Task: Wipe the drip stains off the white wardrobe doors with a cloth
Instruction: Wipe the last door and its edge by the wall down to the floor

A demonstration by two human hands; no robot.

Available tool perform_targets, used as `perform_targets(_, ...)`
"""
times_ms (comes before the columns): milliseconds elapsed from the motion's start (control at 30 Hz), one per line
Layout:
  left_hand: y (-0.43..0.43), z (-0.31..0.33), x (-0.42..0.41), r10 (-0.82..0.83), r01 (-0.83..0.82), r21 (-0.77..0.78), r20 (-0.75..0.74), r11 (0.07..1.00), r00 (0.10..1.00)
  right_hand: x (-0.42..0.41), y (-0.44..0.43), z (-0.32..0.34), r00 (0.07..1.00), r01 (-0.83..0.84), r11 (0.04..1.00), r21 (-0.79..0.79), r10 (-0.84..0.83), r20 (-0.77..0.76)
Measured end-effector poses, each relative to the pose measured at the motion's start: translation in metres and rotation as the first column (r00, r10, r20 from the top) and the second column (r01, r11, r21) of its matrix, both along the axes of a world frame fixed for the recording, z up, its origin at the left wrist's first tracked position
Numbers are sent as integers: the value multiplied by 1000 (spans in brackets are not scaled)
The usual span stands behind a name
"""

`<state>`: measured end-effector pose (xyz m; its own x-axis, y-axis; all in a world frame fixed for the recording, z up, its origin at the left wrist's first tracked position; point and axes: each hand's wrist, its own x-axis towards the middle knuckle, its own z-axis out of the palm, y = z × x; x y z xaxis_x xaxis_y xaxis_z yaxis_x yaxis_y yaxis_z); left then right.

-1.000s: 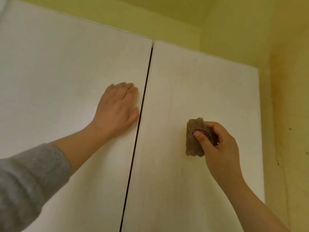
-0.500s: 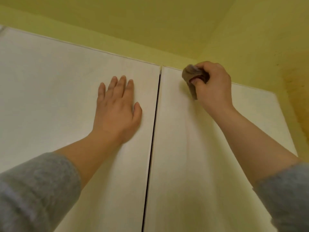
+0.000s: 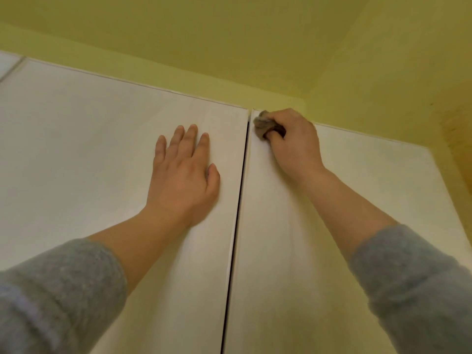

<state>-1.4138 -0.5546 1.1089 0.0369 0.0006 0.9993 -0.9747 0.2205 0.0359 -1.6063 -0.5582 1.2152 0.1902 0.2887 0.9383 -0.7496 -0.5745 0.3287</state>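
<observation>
Two white wardrobe doors fill the view, the left door (image 3: 89, 162) and the right door (image 3: 370, 187), split by a dark vertical gap. My left hand (image 3: 182, 175) lies flat with straight fingers on the left door, close to the gap. My right hand (image 3: 291, 141) grips a bunched brown cloth (image 3: 263, 125) and holds it against the top left corner of the right door, beside the gap. My fingers hide most of the cloth. No drip stains show plainly on either door.
A yellow-green wall and ceiling (image 3: 229, 42) rise just above the doors' top edge. A yellow side wall (image 3: 454, 139) with darker blotches stands right of the right door. A further white panel (image 3: 7, 65) shows at the far left.
My right hand has carried the cloth from the middle of the right door up to its top, then left to the corner by the gap. My left hand stays flat on the left door.
</observation>
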Motion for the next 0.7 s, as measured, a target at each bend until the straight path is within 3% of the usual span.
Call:
perform_targets(133,1,-1,0,8,-8,12,-7,1000,1000,-23,-4,-86,981,-21,1000,-5,20,-195)
perform_targets(267,3,-4,-2,0,0,17,-9,1000,1000,-45,6,-133,976,-11,999,44,20,-218)
perform_targets(333,4,-4,-3,-11,12,9,-17,1000,1000,-45,19,-118,987,-71,997,14,73,-144)
perform_targets(433,4,-3,-4,-7,7,15,-11,1000,1000,-47,30,-53,969,-211,977,-31,214,123)
perform_targets(500,4,-3,-3,-7,7,15,-10,1000,1000,-52,30,-5,947,-212,977,-23,211,242)
perform_targets(600,3,-4,-3,-11,11,9,-10,1000,1000,-60,19,29,961,-94,994,64,74,268)
perform_targets(700,1,-3,-2,-12,12,5,-8,1000,1000,-54,7,10,978,-67,996,61,54,201)
